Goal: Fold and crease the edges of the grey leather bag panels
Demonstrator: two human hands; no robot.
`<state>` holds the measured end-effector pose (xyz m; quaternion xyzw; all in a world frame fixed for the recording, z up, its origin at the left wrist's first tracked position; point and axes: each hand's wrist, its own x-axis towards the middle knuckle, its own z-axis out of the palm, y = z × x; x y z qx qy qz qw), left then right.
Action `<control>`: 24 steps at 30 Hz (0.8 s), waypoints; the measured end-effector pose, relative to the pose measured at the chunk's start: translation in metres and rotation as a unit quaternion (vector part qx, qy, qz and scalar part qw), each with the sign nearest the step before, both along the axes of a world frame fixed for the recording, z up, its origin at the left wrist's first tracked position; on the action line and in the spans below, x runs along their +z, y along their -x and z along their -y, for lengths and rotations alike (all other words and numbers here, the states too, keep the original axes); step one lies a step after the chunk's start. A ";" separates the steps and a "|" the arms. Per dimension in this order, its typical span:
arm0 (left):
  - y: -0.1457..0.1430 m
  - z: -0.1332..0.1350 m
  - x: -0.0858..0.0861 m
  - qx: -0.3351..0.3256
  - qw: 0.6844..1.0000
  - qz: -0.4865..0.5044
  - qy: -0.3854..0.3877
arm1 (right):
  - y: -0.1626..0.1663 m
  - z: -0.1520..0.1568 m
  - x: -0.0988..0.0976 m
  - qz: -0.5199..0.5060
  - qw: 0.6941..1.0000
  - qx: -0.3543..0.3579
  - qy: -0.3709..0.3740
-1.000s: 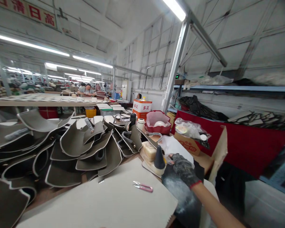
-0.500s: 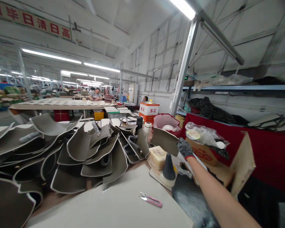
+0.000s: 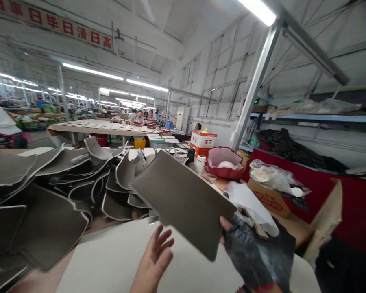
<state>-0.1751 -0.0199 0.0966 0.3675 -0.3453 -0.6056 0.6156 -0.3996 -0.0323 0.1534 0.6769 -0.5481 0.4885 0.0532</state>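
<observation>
My right hand (image 3: 253,256), in a dark glove, grips the near right corner of a flat grey-brown leather panel (image 3: 183,201) and holds it up above the white board (image 3: 110,260) on the table. My bare left hand (image 3: 154,260) is just below the panel's lower edge, fingers stretched out and apart, holding nothing. The panel hides what lies behind it on the table.
Heaps of curved grey leather pieces (image 3: 64,179) with pale edges fill the table's left side. Behind the panel are a red basket (image 3: 224,162), a white and orange tin (image 3: 203,140), white paper (image 3: 250,201) and a cardboard box (image 3: 270,199). Red-draped shelving (image 3: 338,199) stands right. Seated people (image 3: 137,118) work farther back.
My right hand has picked the leather panel from the pile and brought it toward me, up over the board. My left hand has come into view beneath it. The view has shifted left.
</observation>
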 end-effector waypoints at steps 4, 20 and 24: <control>-0.021 -0.013 0.017 0.066 0.977 -0.145 -0.139 | -0.050 -0.042 -0.053 0.191 0.932 0.173 -0.254; -0.061 -0.064 -0.020 0.043 0.963 -0.103 -0.247 | -0.100 -0.061 -0.038 -0.072 0.989 0.096 -0.086; -0.055 -0.060 -0.029 0.010 0.968 -0.091 -0.234 | -0.083 -0.062 -0.039 -0.075 0.994 0.072 -0.036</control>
